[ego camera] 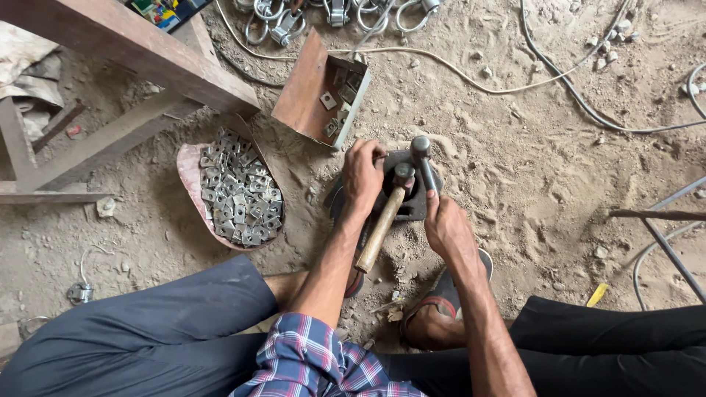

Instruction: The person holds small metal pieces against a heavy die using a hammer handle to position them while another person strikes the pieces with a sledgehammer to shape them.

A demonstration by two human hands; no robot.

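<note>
A steel punch (425, 165), heavy and rigid, is clasped low on its shaft by the right hand (447, 228); left hand (362, 175) fingers are pressed onto the die block (409, 198), wooden-handled hammer (382, 224) lying between

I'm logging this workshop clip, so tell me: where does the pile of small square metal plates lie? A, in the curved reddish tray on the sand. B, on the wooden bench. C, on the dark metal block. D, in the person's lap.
A: the square metal plates are heaped in the curved reddish tray on the sand, to the left of the left hand.
</note>
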